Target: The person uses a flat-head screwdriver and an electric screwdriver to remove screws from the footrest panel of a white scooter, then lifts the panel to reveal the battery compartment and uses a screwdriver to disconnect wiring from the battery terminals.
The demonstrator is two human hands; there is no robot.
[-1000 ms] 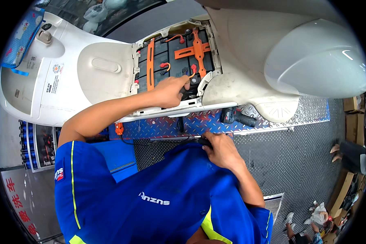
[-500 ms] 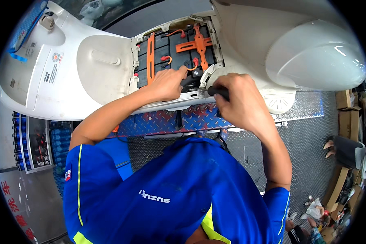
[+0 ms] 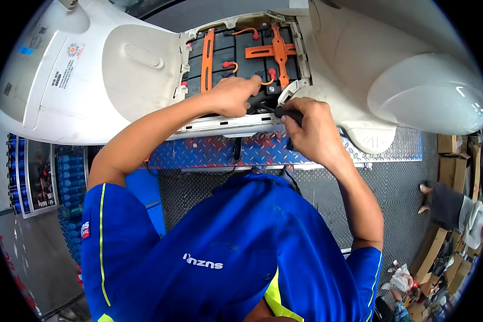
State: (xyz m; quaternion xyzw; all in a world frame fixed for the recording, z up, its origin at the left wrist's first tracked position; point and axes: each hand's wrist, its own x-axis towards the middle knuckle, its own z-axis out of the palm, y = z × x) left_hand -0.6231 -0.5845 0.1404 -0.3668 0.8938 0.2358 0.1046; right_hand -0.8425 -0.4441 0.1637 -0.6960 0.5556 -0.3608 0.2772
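Note:
My right hand [image 3: 317, 129] grips the black handle of a screwdriver [image 3: 292, 116], which points left. Its thin shaft reaches the near right corner of an open battery bay, where the tip is hard to make out. My left hand [image 3: 235, 96] lies over the bay's near edge with its fingers bent, one reaching toward a red-capped terminal [image 3: 272, 73]. What those fingers pinch, if anything, is hidden; black cable [image 3: 260, 101] lies beside them. Dark batteries [image 3: 225, 56] fill the bay under an orange strap bar [image 3: 207, 59] and an orange cross-shaped bracket [image 3: 279, 49].
The white scooter body [image 3: 91, 115] surrounds the bay, with a pale floorboard to its left. Below it runs a blue-red diamond-plate platform [image 3: 209, 150]. Bottles [image 3: 71, 172] stand in racks at left. Cardboard boxes [image 3: 453, 170] and a person's feet [image 3: 425, 198] are at right.
The view has shifted, so the scooter sits higher and farther right. The screwdriver has moved slightly left relative to the bay. My left hand keeps nearly the same place over the batteries.

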